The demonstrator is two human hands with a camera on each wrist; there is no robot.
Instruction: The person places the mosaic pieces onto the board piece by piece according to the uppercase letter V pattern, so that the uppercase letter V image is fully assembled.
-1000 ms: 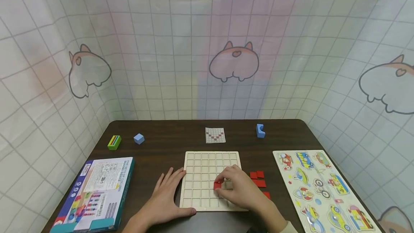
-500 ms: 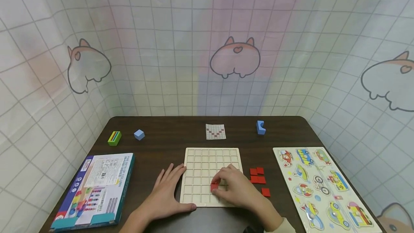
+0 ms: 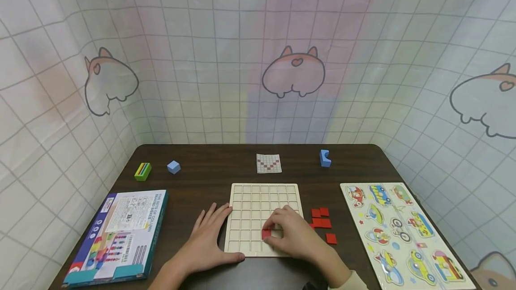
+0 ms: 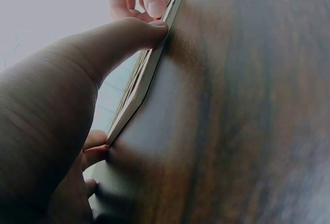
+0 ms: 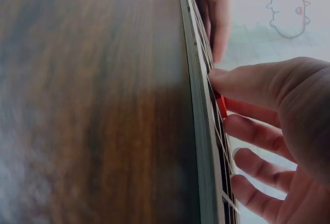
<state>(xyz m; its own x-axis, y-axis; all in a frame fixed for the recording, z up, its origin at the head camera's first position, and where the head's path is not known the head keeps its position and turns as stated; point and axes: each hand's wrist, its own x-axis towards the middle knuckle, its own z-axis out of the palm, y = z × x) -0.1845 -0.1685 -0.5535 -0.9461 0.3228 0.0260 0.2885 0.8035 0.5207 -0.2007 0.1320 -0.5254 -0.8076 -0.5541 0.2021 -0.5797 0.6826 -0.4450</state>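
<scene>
A pale wooden grid board lies at the middle of the table's near side. At its lower left corner my left hand is spread, fingertips at the left edge and thumb along the front edge. My right hand is over the board's right half, thumb and index finger pinching a red square tile. The tile sits low in the grid, partly covered by the fingers; in the right wrist view its red edge shows between thumb and fingers. Several more red tiles lie just right of the board.
Behind the board is a small paper card with a red stepped V on a grid. A flat box stands left, a picture puzzle board right. Blue blocks and a striped green block sit further back.
My right hand has shifted the red tile slightly left and toward me, and it now lies flatter in the grid. The left hand has stayed at the board's corner.
</scene>
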